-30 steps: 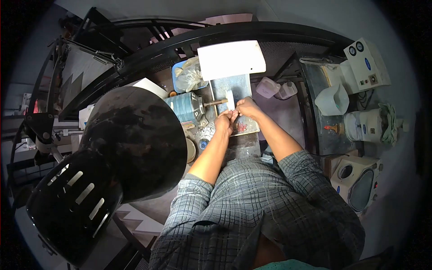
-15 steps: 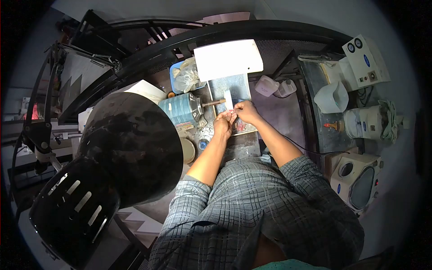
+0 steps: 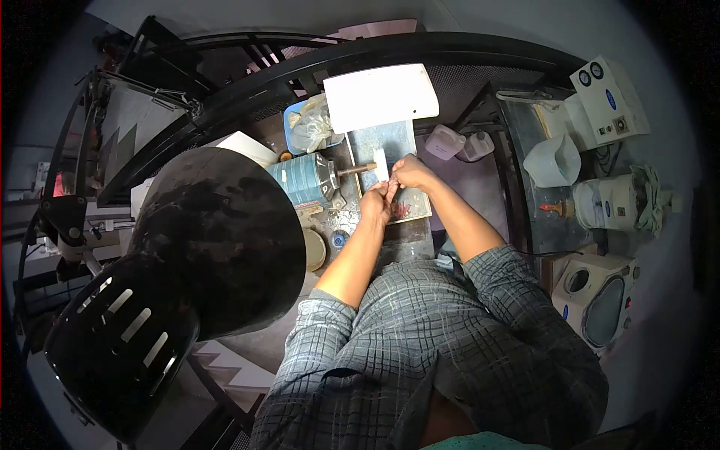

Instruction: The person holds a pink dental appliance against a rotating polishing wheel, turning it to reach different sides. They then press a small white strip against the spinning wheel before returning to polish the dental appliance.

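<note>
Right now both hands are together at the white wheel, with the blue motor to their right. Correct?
No. The head view shows the blue motor on the left of the pair, not the right. The left hand and right hand are together at the white wheel, as you say.

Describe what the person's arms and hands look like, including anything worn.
Both arms wear sleeves of a grey checked fabric shirt with thin pale and dark lines, ending near the elbows: left sleeve, right sleeve. Below them nothing is worn. The left hand and right hand are ungloved; no watch shows.
</note>
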Motion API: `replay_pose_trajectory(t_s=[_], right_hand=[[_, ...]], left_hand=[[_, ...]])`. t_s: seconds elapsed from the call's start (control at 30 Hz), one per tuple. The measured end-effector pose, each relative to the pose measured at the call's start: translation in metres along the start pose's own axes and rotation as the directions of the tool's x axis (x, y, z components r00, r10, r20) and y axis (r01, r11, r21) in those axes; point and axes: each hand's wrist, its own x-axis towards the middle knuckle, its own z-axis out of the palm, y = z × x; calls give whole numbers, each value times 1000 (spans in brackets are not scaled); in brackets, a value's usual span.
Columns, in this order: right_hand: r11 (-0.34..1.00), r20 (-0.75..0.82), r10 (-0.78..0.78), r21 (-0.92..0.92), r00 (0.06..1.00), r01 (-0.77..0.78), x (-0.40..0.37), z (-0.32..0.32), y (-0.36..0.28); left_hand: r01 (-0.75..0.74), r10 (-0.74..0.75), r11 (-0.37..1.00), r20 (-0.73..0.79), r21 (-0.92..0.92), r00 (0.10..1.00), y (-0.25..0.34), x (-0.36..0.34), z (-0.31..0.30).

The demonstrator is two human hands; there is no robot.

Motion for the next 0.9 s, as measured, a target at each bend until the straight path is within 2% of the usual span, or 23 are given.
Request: replay_pose_trajectory(t_s=[0.07, 0.17, 0.3, 0.4, 0.47, 0.57, 0.67, 0.73, 0.8, 0.9], right_hand=[[999, -19, 16, 28, 1000, -15, 7, -1, 2], [998, -11, 4, -63, 1000, -4, 10, 0, 8], [999, -10, -37, 7, 999, 37, 4, 6, 10], [987, -80, -55, 144, 995, 66, 7, 12, 22], [995, -94, -43, 85, 995, 51, 1, 12, 16], [959, -114, 15, 283, 993, 18, -2, 13, 20], [977, -100, -39, 205, 994, 59, 2, 14, 22], [976, -121, -30, 209, 992, 55, 0, 15, 21], [957, -101, 21, 289, 995, 9, -3, 14, 20], [959, -65, -7, 281, 998, 26, -2, 16, 24]], left_hand=[[40, -42, 997, -35, -61, 998, 0, 0, 2], [37, -37, 996, 3, -80, 999, 2, 2, -5], [4, -4, 1000, -7, -15, 1000, 4, 7, -7], [6, -6, 1000, -23, -6, 1000, 5, 4, -7], [3, -7, 995, 46, 104, 999, 9, 2, -11], [18, -18, 999, -1, 42, 1000, 9, 6, -8], [22, -22, 1000, 21, 16, 1000, 9, 11, -11], [24, -29, 993, 37, 112, 999, 11, 8, -13], [46, -51, 996, 56, 80, 997, 12, 18, -19], [74, -80, 994, 79, 80, 994, 15, 13, -18]])
